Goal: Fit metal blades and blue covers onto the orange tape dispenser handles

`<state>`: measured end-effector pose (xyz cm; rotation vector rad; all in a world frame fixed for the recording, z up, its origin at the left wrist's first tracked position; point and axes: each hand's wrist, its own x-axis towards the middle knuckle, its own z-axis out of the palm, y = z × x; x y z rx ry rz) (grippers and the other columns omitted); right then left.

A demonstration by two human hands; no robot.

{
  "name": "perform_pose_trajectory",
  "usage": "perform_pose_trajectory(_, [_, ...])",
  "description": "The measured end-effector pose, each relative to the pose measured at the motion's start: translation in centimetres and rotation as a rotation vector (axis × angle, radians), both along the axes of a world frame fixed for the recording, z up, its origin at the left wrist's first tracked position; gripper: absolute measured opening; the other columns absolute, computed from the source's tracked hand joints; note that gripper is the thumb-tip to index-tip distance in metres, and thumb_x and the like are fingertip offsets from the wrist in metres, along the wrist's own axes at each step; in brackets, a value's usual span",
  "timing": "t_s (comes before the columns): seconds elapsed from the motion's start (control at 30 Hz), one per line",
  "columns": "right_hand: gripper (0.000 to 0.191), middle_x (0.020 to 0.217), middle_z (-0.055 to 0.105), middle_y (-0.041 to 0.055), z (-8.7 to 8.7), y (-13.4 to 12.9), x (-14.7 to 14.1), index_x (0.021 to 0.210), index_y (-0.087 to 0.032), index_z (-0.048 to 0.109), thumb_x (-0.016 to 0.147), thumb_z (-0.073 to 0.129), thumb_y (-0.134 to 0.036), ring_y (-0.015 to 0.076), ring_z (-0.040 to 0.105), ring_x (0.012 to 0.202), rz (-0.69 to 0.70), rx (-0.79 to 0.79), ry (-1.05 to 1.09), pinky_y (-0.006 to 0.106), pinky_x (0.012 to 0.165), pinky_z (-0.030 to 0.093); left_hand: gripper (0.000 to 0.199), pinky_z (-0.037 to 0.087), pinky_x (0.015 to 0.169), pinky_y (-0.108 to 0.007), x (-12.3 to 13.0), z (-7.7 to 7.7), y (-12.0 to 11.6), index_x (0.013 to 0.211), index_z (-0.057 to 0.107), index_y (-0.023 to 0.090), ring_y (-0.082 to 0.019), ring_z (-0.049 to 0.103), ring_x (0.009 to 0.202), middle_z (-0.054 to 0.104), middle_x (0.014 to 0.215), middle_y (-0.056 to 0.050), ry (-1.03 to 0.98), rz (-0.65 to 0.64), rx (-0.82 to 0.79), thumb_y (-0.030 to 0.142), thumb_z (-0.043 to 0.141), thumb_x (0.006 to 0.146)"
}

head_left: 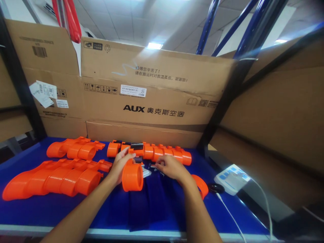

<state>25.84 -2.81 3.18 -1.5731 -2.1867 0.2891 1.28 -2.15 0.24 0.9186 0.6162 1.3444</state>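
While left hand (120, 166) clamps hollow orange cylinder (132, 177), right hand (170, 166) near packet (146, 172), grip unclear.

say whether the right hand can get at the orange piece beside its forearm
Probably yes: the orange piece sits close by the right forearm, with nothing visible on top, though the right hand would likely need to draw back.

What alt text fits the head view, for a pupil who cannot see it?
A person's left grip holds an orange cylindrical part over a blue table; the right grip is close by, its contents unclear. More orange parts lie in rows to the left and behind, with AUX-printed cardboard at the back.
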Motion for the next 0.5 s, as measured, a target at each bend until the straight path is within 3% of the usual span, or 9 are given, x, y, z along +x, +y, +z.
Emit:
perform_pose_trajectory(0.13, [0.025,0.061,0.067,0.0030,0.18,-0.14,0.48,0.067,-0.020,0.072,0.080,0.072,-0.041,0.0162,0.056,0.056,-0.065,-0.107,-0.045,0.026,0.050,0.031,0.050,0.045,0.050,-0.023,0.04,0.17,-0.07,0.112,0.065,0.016,-0.009,0.056,0.049,0.072,0.084,-0.004,0.013,0.013,-0.002,0.027,0.081,0.066])
perform_pose_trajectory(0.27, [0.035,0.062,0.069,0.0039,0.68,-0.41,0.78,0.069,-0.018,0.075,0.082,0.067,-0.050,0.0160,0.057,0.057,-0.028,-0.206,-0.064,0.026,0.050,0.032,0.051,0.045,0.050,-0.022,-0.01,0.32,-0.19,0.114,0.064,0.015,-0.009,0.055,0.049,0.070,0.079,-0.003,0.019,0.029,-0.004,0.026,0.080,0.067])
perform_pose_trajectory(0.37, [0.032,0.063,0.069,0.0032,0.93,-0.64,0.91,0.071,-0.018,0.076,0.082,0.066,-0.047,0.0155,0.056,0.058,0.003,-0.205,-0.073,0.025,0.051,0.032,0.049,0.044,0.050,-0.021,-0.05,0.40,-0.28,0.113,0.063,0.016,-0.009,0.054,0.049,0.065,0.068,0.001,0.017,0.028,0.009,0.026,0.079,0.068])
perform_pose_trajectory(0.5, [0.020,0.057,0.064,0.0012,0.68,-0.65,0.79,0.066,-0.018,0.073,0.078,0.066,-0.032,0.0150,0.055,0.056,0.019,-0.203,-0.122,0.025,0.051,0.031,0.048,0.045,0.050,-0.021,-0.05,0.46,-0.37,0.112,0.064,0.016,-0.009,0.054,0.049,0.066,0.072,0.000,0.024,0.033,0.012,0.027,0.079,0.068])
